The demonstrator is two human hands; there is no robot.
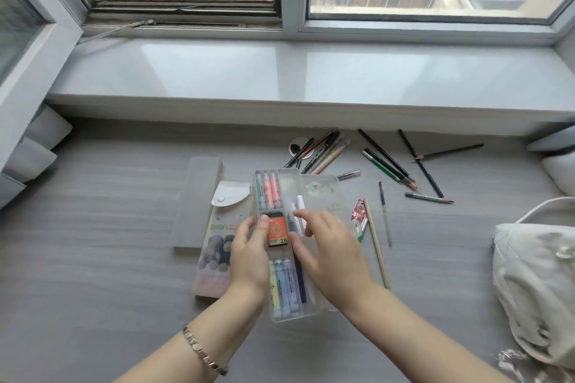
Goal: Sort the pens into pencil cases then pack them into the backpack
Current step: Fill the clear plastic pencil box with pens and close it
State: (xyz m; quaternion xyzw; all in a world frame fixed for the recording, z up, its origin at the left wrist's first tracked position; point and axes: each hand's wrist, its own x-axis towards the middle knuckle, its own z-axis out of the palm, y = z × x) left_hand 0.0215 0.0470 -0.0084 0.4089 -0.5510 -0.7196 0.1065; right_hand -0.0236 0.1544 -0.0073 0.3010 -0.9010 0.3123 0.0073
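Backpack (535, 274) cut by the right edge — blurred right hand (326, 246) covers part of the clear case (278, 170)

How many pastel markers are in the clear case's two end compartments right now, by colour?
Green marker: 1
Orange marker: 1
Pink marker: 1
Yellow marker: 1
Blue marker: 1
Lilac marker: 1
Total: 6, all in the clear case

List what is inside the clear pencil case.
Green, orange and pink markers at the far end, an orange 2B eraser, yellow, blue and purple highlighters nearer, pens alongside. The right hand covers part of the pens.
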